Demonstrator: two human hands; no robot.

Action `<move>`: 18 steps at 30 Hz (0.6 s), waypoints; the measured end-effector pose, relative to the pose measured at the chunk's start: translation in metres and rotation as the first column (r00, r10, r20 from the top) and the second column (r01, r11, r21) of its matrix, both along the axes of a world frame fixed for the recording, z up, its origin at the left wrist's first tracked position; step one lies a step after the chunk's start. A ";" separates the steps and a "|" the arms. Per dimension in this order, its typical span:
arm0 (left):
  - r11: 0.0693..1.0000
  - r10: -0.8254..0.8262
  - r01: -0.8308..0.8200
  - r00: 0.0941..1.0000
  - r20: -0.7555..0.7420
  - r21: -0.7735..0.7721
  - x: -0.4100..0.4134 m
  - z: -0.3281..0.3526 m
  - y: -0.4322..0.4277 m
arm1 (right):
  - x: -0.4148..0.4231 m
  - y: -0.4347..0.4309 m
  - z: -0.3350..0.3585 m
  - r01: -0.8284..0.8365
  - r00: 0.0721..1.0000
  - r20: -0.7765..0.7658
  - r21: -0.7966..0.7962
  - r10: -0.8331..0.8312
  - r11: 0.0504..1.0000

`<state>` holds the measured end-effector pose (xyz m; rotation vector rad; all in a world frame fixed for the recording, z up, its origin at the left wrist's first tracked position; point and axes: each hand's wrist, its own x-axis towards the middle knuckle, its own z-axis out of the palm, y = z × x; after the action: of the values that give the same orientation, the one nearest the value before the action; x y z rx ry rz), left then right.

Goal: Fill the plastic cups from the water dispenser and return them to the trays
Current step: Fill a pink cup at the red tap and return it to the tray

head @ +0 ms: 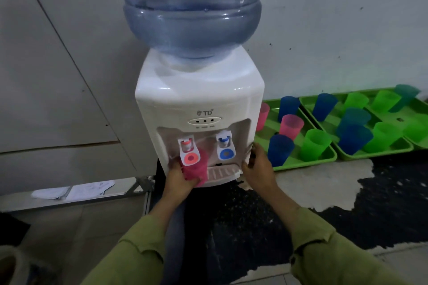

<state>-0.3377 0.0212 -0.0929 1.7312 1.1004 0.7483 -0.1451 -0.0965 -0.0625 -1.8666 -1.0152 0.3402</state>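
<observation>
Pale wall behind. Left of centre, the left hand (179, 179) grips a pink cup (194, 168) under the red tap (190, 154): filling step. Right hand (257, 166), loosely open, steadies the dispenser (196, 99). Next: carry it level to the green trays (310, 162), right.

The floor (312, 183) is pale with a big dark, speckled patch in front of the wall. Two green trays (308, 164) lie directly on it, side by side and touching, to the right of the white dispenser. At the left a white cloth (51, 192) lies on a low grey ledge (69, 202) along the wall.
</observation>
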 end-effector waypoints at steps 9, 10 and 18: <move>0.992 -0.127 0.127 0.991 0.031 0.015 -0.011 0.011 -0.001 | -0.065 0.018 -0.043 -0.220 0.974 -0.114 -0.245 0.197 0.944; 0.991 -0.128 0.126 0.991 0.026 0.055 -0.014 0.015 -0.003 | -0.070 0.025 -0.038 -0.237 0.968 -0.140 -0.215 0.210 0.947; 0.932 0.132 -0.082 0.984 -0.121 0.352 -0.022 0.048 -0.002 | -0.085 0.064 -0.011 -0.223 0.960 -0.193 -0.100 0.201 0.970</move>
<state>-0.3594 0.0197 -0.0449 2.0598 1.2239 0.9426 -0.2300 -0.0322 -0.0734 -1.7980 -1.0911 0.7008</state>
